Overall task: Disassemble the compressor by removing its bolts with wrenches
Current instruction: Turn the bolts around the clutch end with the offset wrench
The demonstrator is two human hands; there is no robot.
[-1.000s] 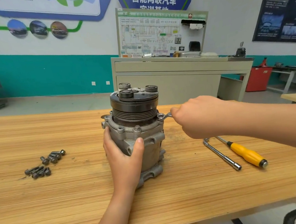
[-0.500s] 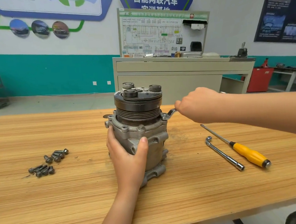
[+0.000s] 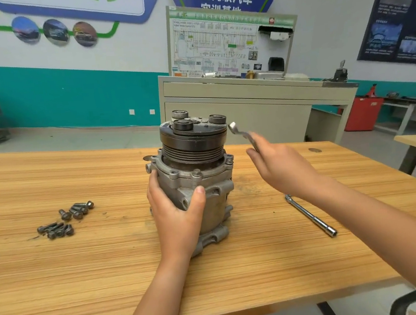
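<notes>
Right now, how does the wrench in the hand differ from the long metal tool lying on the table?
The wrench is held in the air by the right hand; the long tool lies on the table, untouched. The wrench looks flat with an open-jawed end; the long tool is a round rod with a socket tip. Both are bare silver metal, right of the compressor.
</notes>
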